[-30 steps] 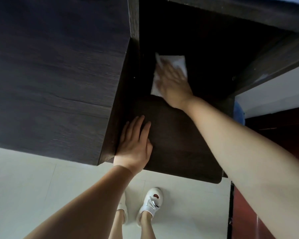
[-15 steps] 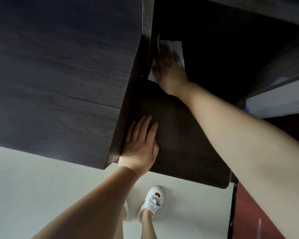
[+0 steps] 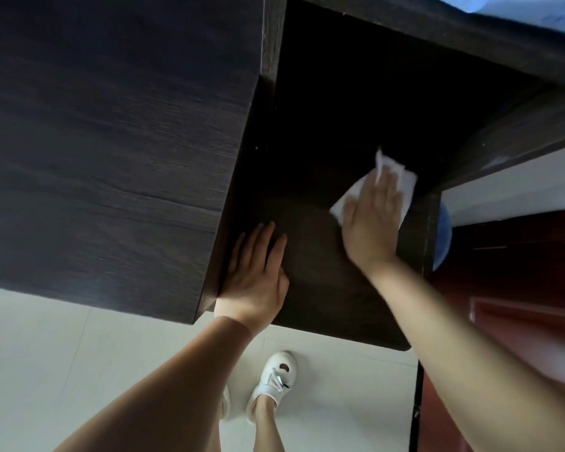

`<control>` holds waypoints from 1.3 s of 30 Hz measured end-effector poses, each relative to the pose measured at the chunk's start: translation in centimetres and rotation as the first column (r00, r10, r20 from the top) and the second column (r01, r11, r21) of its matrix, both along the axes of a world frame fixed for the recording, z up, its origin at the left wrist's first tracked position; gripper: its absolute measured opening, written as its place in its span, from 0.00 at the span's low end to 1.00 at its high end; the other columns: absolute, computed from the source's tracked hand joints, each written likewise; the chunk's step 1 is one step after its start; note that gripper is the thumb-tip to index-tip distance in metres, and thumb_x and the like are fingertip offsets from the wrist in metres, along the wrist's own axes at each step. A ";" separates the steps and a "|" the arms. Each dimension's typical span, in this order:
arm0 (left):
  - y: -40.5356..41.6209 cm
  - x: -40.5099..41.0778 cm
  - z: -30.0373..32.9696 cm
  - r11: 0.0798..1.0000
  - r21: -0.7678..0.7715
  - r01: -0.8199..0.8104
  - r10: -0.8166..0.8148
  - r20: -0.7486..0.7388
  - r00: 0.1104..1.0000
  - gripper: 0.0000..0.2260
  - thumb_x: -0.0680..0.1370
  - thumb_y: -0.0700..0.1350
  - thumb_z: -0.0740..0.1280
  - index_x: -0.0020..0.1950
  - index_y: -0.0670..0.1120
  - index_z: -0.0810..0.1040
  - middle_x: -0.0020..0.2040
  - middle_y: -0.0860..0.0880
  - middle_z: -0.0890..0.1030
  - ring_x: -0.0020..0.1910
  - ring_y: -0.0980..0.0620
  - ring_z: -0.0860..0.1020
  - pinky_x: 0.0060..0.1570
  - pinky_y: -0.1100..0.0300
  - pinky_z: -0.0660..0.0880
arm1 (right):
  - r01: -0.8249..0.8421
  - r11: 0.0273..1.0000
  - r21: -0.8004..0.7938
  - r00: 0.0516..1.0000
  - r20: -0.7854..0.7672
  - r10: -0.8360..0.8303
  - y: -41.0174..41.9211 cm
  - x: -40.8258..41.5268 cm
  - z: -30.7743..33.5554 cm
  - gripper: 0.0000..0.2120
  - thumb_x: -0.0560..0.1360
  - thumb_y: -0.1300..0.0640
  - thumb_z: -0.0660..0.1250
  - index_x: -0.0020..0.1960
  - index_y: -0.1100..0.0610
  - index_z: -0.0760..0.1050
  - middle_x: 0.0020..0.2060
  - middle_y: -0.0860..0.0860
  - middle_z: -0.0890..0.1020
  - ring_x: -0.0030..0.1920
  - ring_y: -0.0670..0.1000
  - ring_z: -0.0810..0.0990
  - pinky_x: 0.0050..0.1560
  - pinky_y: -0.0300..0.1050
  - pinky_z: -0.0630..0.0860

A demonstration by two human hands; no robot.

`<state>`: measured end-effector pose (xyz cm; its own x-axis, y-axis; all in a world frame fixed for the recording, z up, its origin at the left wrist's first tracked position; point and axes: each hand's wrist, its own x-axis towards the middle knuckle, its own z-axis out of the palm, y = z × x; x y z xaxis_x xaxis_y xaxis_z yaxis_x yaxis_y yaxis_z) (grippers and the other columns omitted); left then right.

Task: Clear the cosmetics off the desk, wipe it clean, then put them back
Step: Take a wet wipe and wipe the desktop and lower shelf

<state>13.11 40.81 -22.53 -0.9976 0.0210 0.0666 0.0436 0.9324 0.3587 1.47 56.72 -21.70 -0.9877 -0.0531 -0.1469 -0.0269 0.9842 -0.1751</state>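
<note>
A white wipe [image 3: 402, 181] now sits near the table's [image 3: 323, 288] right edge, swept across from its left side, under the right hand [image 3: 371, 223], fingers flat. The left hand [image 3: 258, 278] stays splayed, bracing at the front-left corner. No cosmetics show; wiping appears underway.

Dark wood-grain desk [image 3: 323, 288] with a matt, slightly textured finish, white soft cloth or paper wipe [image 3: 402, 181], pale glossy floor tiles [image 3: 46, 353], smooth white shoe [image 3: 276, 376], reddish-brown wooden door [image 3: 519, 272]
</note>
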 end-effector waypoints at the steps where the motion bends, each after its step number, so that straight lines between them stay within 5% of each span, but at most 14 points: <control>1: 0.0 0.0 -0.1 1.000 0.002 0.001 -0.001 -0.005 1.000 0.20 0.73 0.45 0.55 0.64 0.40 0.68 0.65 0.37 0.73 0.66 0.43 0.63 0.68 0.48 0.56 | -0.133 0.991 0.001 0.991 0.008 0.133 -0.1 2.4 0.1 0.28 0.80 0.48 0.42 0.75 0.62 0.44 0.76 0.57 0.45 0.76 0.55 0.42 0.75 0.51 0.40; 4: 0.0 0.1 -0.1 1.000 0.003 0.007 -0.007 -0.003 1.000 0.20 0.73 0.45 0.55 0.64 0.40 0.68 0.65 0.37 0.73 0.66 0.43 0.63 0.68 0.48 0.56 | -0.574 0.819 -0.027 0.817 0.054 0.574 0.9 4.3 0.3 0.28 0.79 0.45 0.36 0.74 0.58 0.43 0.75 0.52 0.44 0.75 0.47 0.37 0.75 0.48 0.37; 6: 0.0 0.0 0.0 1.000 0.010 0.000 0.000 -0.001 1.000 0.21 0.73 0.45 0.55 0.64 0.39 0.70 0.65 0.37 0.73 0.66 0.43 0.63 0.68 0.48 0.56 | -0.724 0.690 -0.005 0.689 0.044 0.723 2.0 0.9 0.4 0.26 0.80 0.46 0.39 0.75 0.55 0.46 0.75 0.52 0.49 0.75 0.47 0.41 0.75 0.52 0.42; 8: 0.0 0.1 0.1 1.000 0.009 -0.001 0.001 0.001 1.000 0.21 0.74 0.45 0.54 0.64 0.39 0.70 0.65 0.38 0.72 0.66 0.44 0.63 0.68 0.49 0.55 | -0.575 0.818 -0.017 0.817 0.029 0.576 2.6 -3.6 0.4 0.26 0.79 0.48 0.44 0.75 0.52 0.47 0.76 0.52 0.49 0.76 0.50 0.45 0.75 0.56 0.45; 10: 0.0 0.2 0.2 1.000 0.012 0.001 -0.001 0.009 1.000 0.21 0.74 0.46 0.53 0.64 0.39 0.70 0.66 0.38 0.72 0.66 0.44 0.62 0.69 0.49 0.53 | -0.232 0.971 -0.054 0.970 0.067 0.236 2.1 -7.0 0.5 0.26 0.80 0.51 0.46 0.76 0.54 0.44 0.77 0.54 0.46 0.76 0.52 0.43 0.75 0.55 0.42; 12: 0.0 0.2 0.1 1.000 0.022 0.005 -0.005 0.015 1.000 0.21 0.74 0.45 0.54 0.64 0.39 0.71 0.65 0.38 0.72 0.66 0.44 0.62 0.69 0.49 0.53 | -0.084 0.995 -0.059 0.994 0.062 0.088 -0.3 -6.7 0.6 0.26 0.81 0.53 0.47 0.76 0.56 0.43 0.77 0.53 0.44 0.76 0.53 0.42 0.75 0.55 0.40; 14: 0.0 0.0 0.1 0.999 0.039 -0.001 0.001 -0.001 1.000 0.21 0.73 0.45 0.54 0.63 0.38 0.71 0.65 0.37 0.73 0.66 0.44 0.62 0.69 0.49 0.54 | -0.251 0.964 -0.085 0.966 0.034 0.255 -3.2 -3.3 0.5 0.27 0.80 0.54 0.48 0.76 0.57 0.45 0.77 0.52 0.46 0.77 0.53 0.44 0.74 0.54 0.41; 18: -0.4 1.3 0.9 0.981 0.188 -0.038 0.042 -0.013 0.999 0.19 0.74 0.41 0.56 0.62 0.36 0.71 0.64 0.37 0.73 0.64 0.43 0.66 0.67 0.48 0.62 | -0.736 0.669 -0.103 0.675 -0.046 0.736 -6.1 1.6 0.5 0.24 0.78 0.53 0.50 0.71 0.63 0.62 0.71 0.61 0.66 0.72 0.60 0.63 0.71 0.56 0.53; 22: -1.0 5.4 0.7 0.989 0.144 0.033 -0.034 0.001 0.999 0.20 0.72 0.38 0.58 0.64 0.37 0.69 0.63 0.36 0.73 0.62 0.41 0.69 0.64 0.49 0.66 | -0.677 0.731 -0.084 0.735 -0.122 0.667 -8.3 -1.9 0.0 0.22 0.79 0.55 0.53 0.69 0.66 0.65 0.68 0.65 0.69 0.69 0.64 0.68 0.70 0.60 0.60; 26: -1.6 8.3 0.6 0.996 0.084 0.023 -0.027 0.042 0.999 0.20 0.72 0.37 0.57 0.64 0.35 0.70 0.63 0.36 0.73 0.65 0.42 0.65 0.68 0.51 0.61 | -0.589 0.804 -0.086 0.807 -0.009 0.590 -9.2 3.3 0.3 0.26 0.79 0.51 0.46 0.74 0.61 0.56 0.74 0.59 0.59 0.75 0.56 0.56 0.74 0.51 0.46; 30: -2.2 10.4 0.8 0.996 0.083 0.013 -0.017 0.056 0.998 0.19 0.71 0.36 0.55 0.60 0.36 0.71 0.60 0.35 0.75 0.65 0.41 0.65 0.70 0.50 0.57 | -0.795 0.605 -0.034 0.605 -0.003 0.796 -5.7 10.9 0.1 0.24 0.79 0.50 0.50 0.72 0.59 0.61 0.72 0.58 0.66 0.73 0.57 0.63 0.73 0.55 0.51; 34: -2.1 11.0 0.8 0.998 0.059 -0.006 0.001 0.076 0.997 0.18 0.69 0.36 0.54 0.56 0.35 0.74 0.60 0.34 0.75 0.65 0.40 0.64 0.71 0.51 0.54 | -0.921 0.389 0.005 0.389 0.080 0.918 -1.3 8.6 1.0 0.25 0.80 0.50 0.48 0.75 0.54 0.50 0.76 0.51 0.53 0.75 0.49 0.49 0.74 0.51 0.43; 36: -1.9 10.9 0.8 0.999 0.035 -0.020 0.018 0.073 0.997 0.17 0.70 0.37 0.54 0.55 0.35 0.75 0.60 0.34 0.75 0.64 0.41 0.64 0.71 0.51 0.53 | -0.780 0.626 0.002 0.620 0.146 0.771 1.5 4.9 1.1 0.25 0.81 0.50 0.46 0.76 0.50 0.42 0.75 0.47 0.41 0.75 0.47 0.39 0.75 0.52 0.38; 39: -1.8 11.1 0.8 1.000 -0.012 -0.020 0.021 0.083 0.996 0.16 0.73 0.39 0.55 0.56 0.35 0.75 0.61 0.35 0.75 0.65 0.41 0.66 0.70 0.50 0.55 | -0.359 0.933 0.020 0.926 0.129 0.354 6.4 0.4 1.6 0.26 0.81 0.50 0.45 0.76 0.51 0.39 0.77 0.50 0.40 0.76 0.50 0.40 0.76 0.56 0.42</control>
<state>24.21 39.00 -21.71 -0.9999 0.0004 -0.0166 -0.0054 0.9368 0.3499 1.84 63.12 -20.09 -0.8794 -0.3895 -0.2738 -0.3585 0.9201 -0.1576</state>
